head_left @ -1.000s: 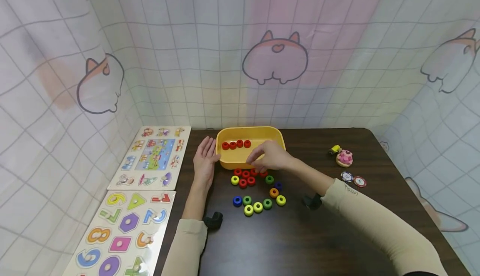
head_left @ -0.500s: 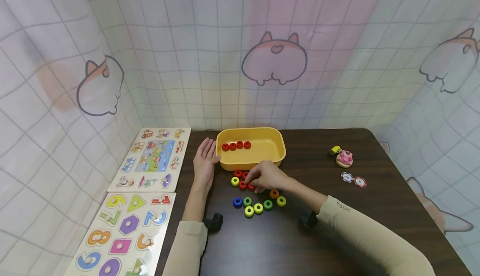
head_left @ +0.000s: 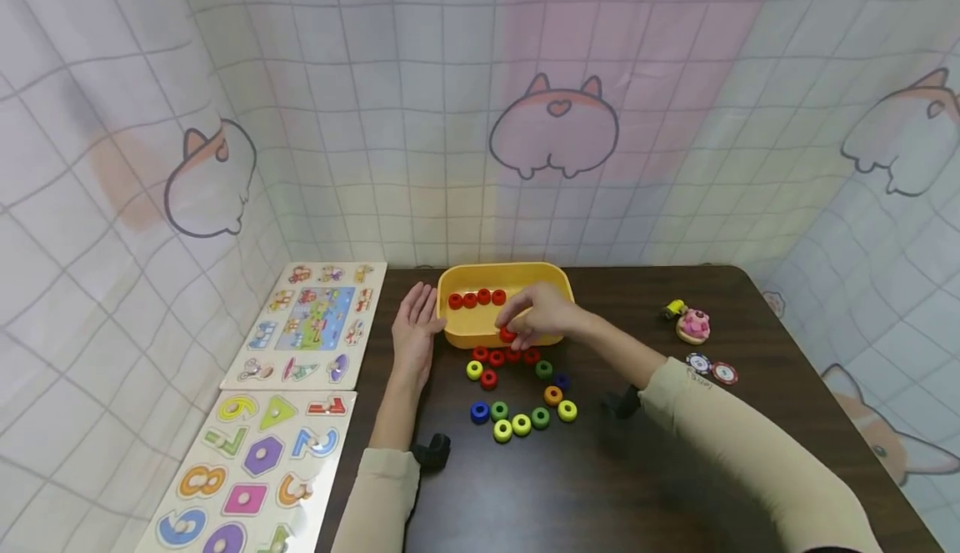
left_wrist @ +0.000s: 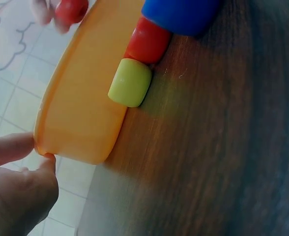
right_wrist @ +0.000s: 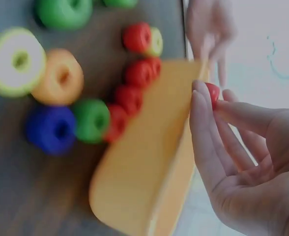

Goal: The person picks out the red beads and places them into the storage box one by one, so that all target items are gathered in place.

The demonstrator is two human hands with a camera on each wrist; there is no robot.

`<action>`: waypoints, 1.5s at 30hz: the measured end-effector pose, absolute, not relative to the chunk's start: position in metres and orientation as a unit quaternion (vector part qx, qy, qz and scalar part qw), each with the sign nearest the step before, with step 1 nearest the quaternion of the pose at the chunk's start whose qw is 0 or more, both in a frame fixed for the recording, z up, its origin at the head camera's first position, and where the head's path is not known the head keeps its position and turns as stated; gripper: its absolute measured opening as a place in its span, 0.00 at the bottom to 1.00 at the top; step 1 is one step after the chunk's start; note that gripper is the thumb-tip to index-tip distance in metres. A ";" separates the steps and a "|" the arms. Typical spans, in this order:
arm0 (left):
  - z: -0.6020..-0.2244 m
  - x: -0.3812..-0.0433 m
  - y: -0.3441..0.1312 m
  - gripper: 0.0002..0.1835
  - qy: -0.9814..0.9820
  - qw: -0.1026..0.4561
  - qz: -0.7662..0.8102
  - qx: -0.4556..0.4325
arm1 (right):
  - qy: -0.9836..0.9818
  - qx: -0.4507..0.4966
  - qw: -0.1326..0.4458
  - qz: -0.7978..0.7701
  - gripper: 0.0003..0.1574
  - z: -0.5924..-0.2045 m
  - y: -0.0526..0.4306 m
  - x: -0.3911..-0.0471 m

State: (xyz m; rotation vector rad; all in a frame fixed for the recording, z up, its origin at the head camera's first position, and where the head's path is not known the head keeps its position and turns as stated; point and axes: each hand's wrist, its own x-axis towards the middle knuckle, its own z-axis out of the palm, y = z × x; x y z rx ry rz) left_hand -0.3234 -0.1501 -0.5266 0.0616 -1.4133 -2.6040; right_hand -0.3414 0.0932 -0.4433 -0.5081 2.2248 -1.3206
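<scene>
A yellow plastic tray (head_left: 465, 339) stands at the back of the table, with several red ring beads (head_left: 470, 300) lined up inside. My left hand (head_left: 414, 338) lies along its left end, fingers straight, thumb touching the rim (left_wrist: 40, 142). Over the tray's front edge, my right hand (head_left: 546, 311) pinches one red bead (right_wrist: 213, 94) between thumb and fingertips. More red beads (head_left: 489, 379) lie on the table just in front of the tray, beside a yellow bead (head_left: 475, 370). Closer to me are blue (head_left: 480, 413), green (head_left: 540, 418), yellow (head_left: 502, 430) and orange beads (head_left: 552, 396).
Two puzzle boards, one with pictures (head_left: 315, 319) and one with numbers and shapes (head_left: 247, 461), lie on the left. At the right are a pink cupcake-like toy (head_left: 693, 325), a small yellow-and-black toy (head_left: 673, 309) and two poker chips (head_left: 724, 373). Printed fabric hangs behind the table.
My right hand went down from the tray to the red beads on the table, picked one up and carried it back up to the tray. My left hand stayed at the tray's end.
</scene>
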 end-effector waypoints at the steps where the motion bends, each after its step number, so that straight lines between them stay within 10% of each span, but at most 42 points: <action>1: -0.526 -0.323 -0.151 0.43 -0.473 0.087 -0.876 0.019 | 0.819 -0.180 0.247 -0.486 0.10 -0.439 0.093 -0.349; 19: -0.533 -0.326 -0.145 0.43 -0.480 0.100 -0.872 0.014 | 0.859 -0.035 0.185 -0.477 0.15 -0.487 0.096 -0.438; 33: -0.531 -0.326 -0.148 0.42 -0.490 0.108 -0.865 0.028 | 0.870 -0.180 0.132 -0.440 0.06 -0.434 0.110 -0.372; 45: -0.533 -0.327 -0.146 0.41 -0.488 0.105 -0.866 0.022 | 0.891 -0.274 0.203 -0.298 0.15 -0.455 0.131 -0.310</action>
